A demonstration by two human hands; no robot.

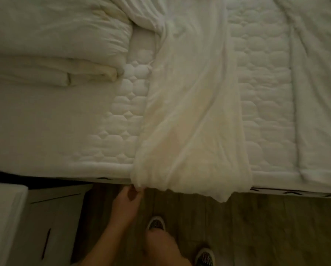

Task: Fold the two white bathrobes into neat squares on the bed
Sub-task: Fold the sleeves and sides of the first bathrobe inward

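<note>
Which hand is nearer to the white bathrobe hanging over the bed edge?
Left. The left hand pinches a hanging corner of the bathrobe; the right hand is not in view.

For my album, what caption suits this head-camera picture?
A left hand pinches the corner of a white bathrobe draped over the bed edge.

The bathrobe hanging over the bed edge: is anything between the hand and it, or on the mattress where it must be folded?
Nothing visible is. The left hand pinches the bathrobe at its hanging corner. The quilted mattress on both sides of it is bare; the folded white pile lies apart, on the left.
</note>
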